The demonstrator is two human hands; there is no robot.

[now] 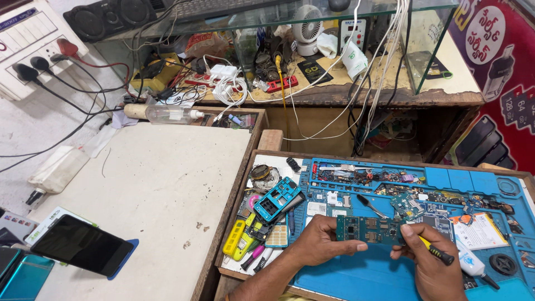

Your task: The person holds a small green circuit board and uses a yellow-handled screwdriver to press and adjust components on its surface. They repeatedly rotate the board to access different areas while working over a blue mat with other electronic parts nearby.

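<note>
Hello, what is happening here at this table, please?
A person sits at a cluttered repair bench. The left hand holds a green circuit board above a blue work mat. The right hand touches the board's right end and grips a yellow-and-black tool. Loose phone parts, a blue phone frame and tweezers lie around. A dark phone rests on the white table at the left.

**Bare Hands and Forearms, Nothing Worn**

The left hand [319, 241] and right hand [426, 257] are showing bare, with no gloves, rings or watch appearing. The left forearm is running uncovered back from the grip toward the frame's lower edge, no sleeve reaching it. Fingernails are looking short and plain.
</note>
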